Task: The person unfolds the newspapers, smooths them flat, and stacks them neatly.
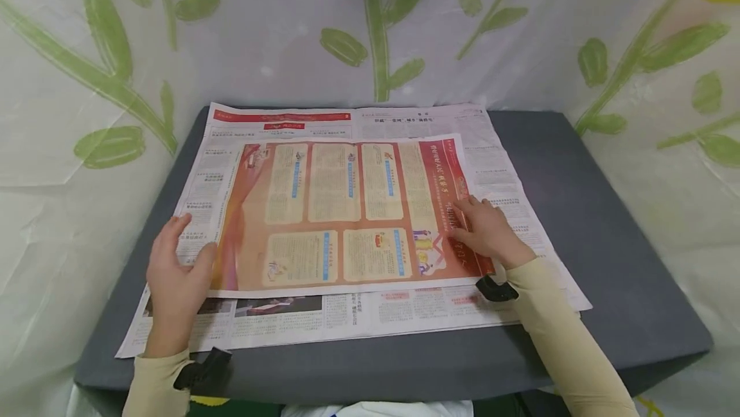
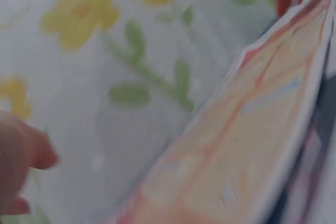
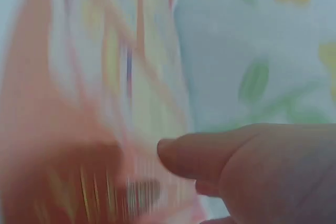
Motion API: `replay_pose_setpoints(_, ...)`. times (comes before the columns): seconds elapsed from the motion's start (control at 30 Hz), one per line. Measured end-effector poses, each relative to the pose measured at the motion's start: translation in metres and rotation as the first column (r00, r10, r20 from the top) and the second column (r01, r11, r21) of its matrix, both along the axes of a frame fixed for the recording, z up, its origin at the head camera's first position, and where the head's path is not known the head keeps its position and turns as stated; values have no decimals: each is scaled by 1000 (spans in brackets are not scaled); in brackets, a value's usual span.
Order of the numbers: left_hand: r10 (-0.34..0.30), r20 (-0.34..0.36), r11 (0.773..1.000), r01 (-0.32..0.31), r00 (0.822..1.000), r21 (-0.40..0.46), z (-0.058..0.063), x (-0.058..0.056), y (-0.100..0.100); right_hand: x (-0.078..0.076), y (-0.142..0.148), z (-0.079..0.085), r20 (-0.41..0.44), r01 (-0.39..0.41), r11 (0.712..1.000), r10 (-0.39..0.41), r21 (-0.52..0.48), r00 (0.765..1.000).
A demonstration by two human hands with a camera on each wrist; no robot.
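An orange newspaper sheet (image 1: 335,224) with cream text boxes and a red band lies flat on a larger spread of newspaper (image 1: 277,330). My left hand (image 1: 180,275) is at the orange sheet's left edge, thumb and fingers spread apart; whether it touches the paper I cannot tell. Over the red band at the right end, my right hand (image 1: 491,230) lies with its fingers extended. In the left wrist view, the orange page (image 2: 231,150) slants beside a blurred left finger (image 2: 37,148). A blurred right thumb (image 3: 205,153) shows above the page (image 3: 47,129) in the right wrist view.
The papers lie on a table with a dark grey cover (image 1: 595,211), which shows to the right and along the front. A pale curtain (image 1: 277,31) printed with green stems and yellow flowers surrounds the table at the back and sides.
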State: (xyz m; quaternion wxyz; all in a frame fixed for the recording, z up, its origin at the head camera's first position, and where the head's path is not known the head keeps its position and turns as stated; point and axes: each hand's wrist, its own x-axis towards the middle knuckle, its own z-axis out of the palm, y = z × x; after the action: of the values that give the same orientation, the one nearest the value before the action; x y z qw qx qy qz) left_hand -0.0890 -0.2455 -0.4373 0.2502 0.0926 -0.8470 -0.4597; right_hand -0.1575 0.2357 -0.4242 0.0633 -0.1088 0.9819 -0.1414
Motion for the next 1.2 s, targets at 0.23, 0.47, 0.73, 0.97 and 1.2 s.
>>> replay_pose_setpoints(0.23, -429, 340, 730, 543, 836, -414, 28, -58, 59, 41, -68, 0, 44, -132, 989, 135, -64, 990)
replay_pose_setpoints(0.47, -432, 643, 531, 754, 633, -386, -7, -107, 105, 74, -103, -21, 119, -220, 970, 231, -101, 966)
replay_pose_setpoints(0.73, -405, 648, 555, 737, 645, -387, -32, -112, 116, 84, -103, -32, 27, -242, 968, 244, -73, 969)
replay_pose_setpoints(0.97, -397, 628, 564, 718, 669, -408, -33, -109, 114, 84, -100, -30, 27, -233, 970, 235, -66, 972)
replay_pose_setpoints(1.2, -407, 647, 518, 746, 645, -419, -25, -94, 103, 78, -90, -25, 65, -173, 983, 177, -63, 982)
